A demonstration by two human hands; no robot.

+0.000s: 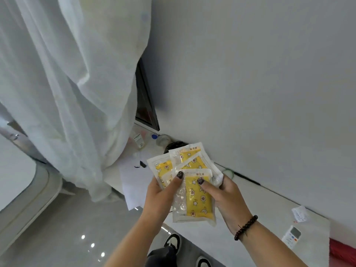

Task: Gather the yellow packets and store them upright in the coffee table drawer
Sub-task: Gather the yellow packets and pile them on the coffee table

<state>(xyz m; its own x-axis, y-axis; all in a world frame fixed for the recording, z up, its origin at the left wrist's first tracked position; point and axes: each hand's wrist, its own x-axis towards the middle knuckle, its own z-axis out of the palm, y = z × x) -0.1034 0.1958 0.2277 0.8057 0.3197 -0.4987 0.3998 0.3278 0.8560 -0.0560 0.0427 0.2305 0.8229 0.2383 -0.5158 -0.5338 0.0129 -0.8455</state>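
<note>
both hands, left hand (161, 191) and right hand (227, 195), each grip pinching fanned yellow packets (196, 197); gathering step. next: square stack, find drawer (unseen).

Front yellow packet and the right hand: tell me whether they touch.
Touching. The head view shows the right hand with its thumb pressed on the front yellow packet.
</note>
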